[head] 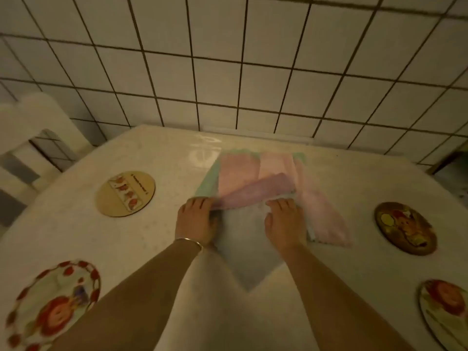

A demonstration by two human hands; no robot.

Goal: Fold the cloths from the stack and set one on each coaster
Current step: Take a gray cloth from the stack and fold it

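Observation:
A loose stack of pastel cloths [255, 173], pink, lilac and green, lies at the back middle of the white table. In front of it a pale blue cloth [243, 249] is spread flat, one corner pointing toward me. My left hand [196, 221] presses on the blue cloth's far left edge and my right hand [285, 224] on its far right edge; whether the fingers pinch the cloth is unclear. Round coasters lie around: a tan one [125, 193] at the left, a dark one [406, 228] at the right, a red-patterned one [53, 304] near left, another [445, 310] near right.
The table [152, 249] stands against a white tiled wall [228, 72]. A white chair back [38, 138] sits at the left beyond the table's edge. A thin bangle circles my left wrist.

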